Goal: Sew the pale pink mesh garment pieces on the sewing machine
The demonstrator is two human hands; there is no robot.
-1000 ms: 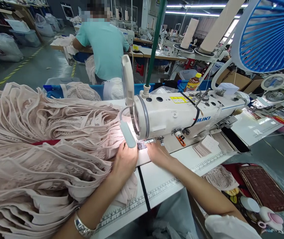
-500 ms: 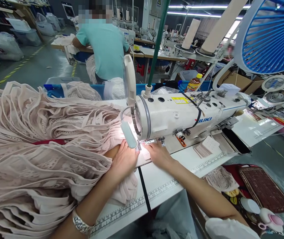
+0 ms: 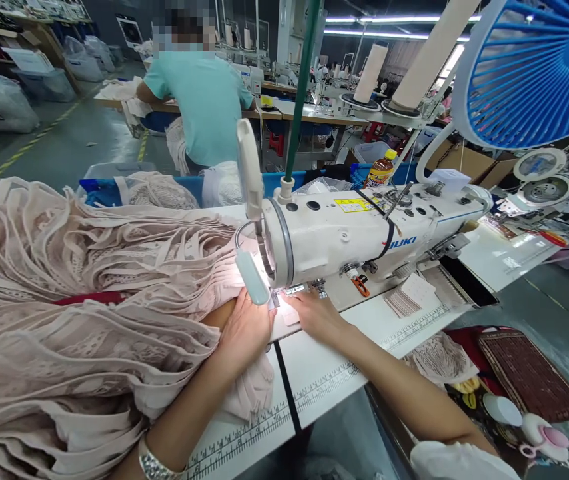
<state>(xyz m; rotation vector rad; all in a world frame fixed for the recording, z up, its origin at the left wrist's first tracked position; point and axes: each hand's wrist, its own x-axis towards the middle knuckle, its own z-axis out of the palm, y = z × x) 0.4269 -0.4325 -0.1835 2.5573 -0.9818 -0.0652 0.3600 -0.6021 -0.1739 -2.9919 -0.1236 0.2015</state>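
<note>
Work looks midway at our white metal sewing machine [image 3: 322, 240], pale-pink lace [image 3: 64, 247] heaped left of it perhaps unfinished. Left hand [image 3: 248, 328], right hand [image 3: 318, 315]: whether fingers clamp, we cannot tell

Bright glare below the lamp [image 3: 252, 277], stretched edges

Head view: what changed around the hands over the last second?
The left hand went from curled to flatter beside the lamp. A pale pink piece now shows beside the right hand; it wasn't visible at first. Can't tell whether either hand gripped or released anything. The scene sits slightly further left in frame. Unchanged: sewing machine, fabric pile.
</note>
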